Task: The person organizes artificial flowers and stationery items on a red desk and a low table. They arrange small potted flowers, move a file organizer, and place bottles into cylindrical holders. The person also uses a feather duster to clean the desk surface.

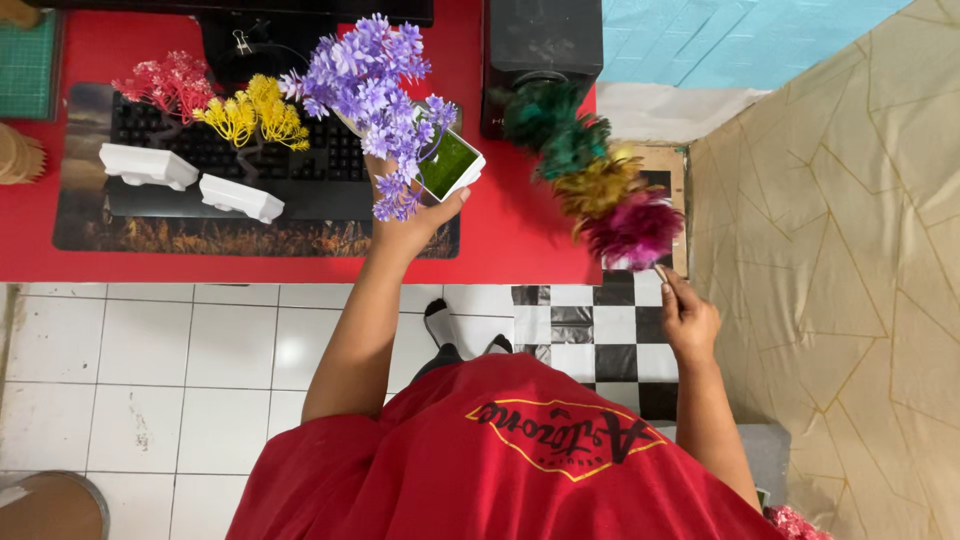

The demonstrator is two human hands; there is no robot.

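While the left hand holds a white square pot of purple plastic flowers tight, the right hand grips a fluffy, many-coloured feather duster just beside it.

No packages, labels or signs show. The one likely screen is the dark flat monitor at the far edge of the red counter, well beyond the left hand; only its black lower rim and stand are in view, its face hidden.
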